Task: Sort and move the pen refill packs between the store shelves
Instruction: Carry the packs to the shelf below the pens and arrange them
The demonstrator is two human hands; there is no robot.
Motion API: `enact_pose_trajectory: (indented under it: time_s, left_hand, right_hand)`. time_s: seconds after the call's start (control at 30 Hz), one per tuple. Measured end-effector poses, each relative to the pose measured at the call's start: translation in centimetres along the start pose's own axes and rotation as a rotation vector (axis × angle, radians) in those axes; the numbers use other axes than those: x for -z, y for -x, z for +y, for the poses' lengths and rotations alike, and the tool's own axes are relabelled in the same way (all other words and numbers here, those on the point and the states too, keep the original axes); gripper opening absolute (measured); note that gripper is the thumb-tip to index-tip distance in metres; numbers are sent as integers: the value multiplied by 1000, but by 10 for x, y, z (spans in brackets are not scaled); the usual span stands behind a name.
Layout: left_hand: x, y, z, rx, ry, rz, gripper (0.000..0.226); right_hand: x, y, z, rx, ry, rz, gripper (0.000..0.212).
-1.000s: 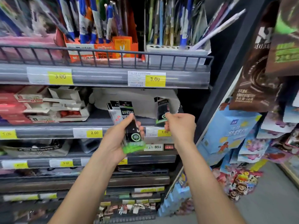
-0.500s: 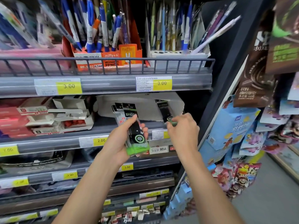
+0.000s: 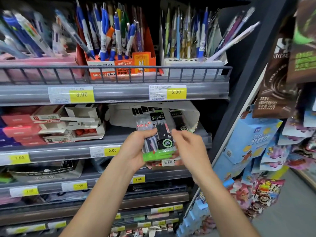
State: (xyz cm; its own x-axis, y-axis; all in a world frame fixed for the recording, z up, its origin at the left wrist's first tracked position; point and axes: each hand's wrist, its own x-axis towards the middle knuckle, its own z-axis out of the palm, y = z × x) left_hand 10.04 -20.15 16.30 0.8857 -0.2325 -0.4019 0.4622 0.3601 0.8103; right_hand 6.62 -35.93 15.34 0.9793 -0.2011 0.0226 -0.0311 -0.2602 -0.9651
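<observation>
Left hand [image 3: 135,149] grips a fanned stack of pen refill packs [image 3: 158,137] in front of the second shelf [image 3: 56,151], thumb across the front, fingers curled behind; black "ioffice" pack on top, green strip at the bottom edge, clear packs w/ red dots showing to its left. Right hand [image 3: 189,147] is right beside the stack, fingertips at its right edge, fingers bent & blurred, can't tell if it's pinching a pack or just touching. Behind them a torn white display box [image 3: 184,113] sits on that shelf w/ one more black refill pack [image 3: 179,120] leaning in it. Shelf above: orange miffy pencil box [image 3: 123,65] & white pen holder [image 3: 193,63] behind the wire rail. Yellow 2.00 price tag [image 3: 112,150] just left of left wrist
</observation>
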Motion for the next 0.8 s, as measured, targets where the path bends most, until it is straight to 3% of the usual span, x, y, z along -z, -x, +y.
enact_pose_trajectory:
  time_s: [0.07,0.17,0.33,0.47,0.63,0.8]
  left_hand:
    - [-2,-2,-1,-18,-18,40,33]
    - [-3,-5,-4,-51,3,84,34]
    - [0,-8,-5,-54,59,107,13]
    - [-1,-8,-5,-63,14,148,17]
    - [1,-6,0,-91,113,219,26]
    - [10,1,2,-60,277,205,26]
  right_hand:
    - [-2,10,3,-64,-155,-102,18]
    - [1,10,4,-47,-133,-117,30]
    - [4,5,6,-32,-124,-152,27]
    - [5,-1,4,-45,-149,-186,30]
    - [4,-25,0,-95,-214,17,23]
    - [-11,-51,-9,-30,104,155,13]
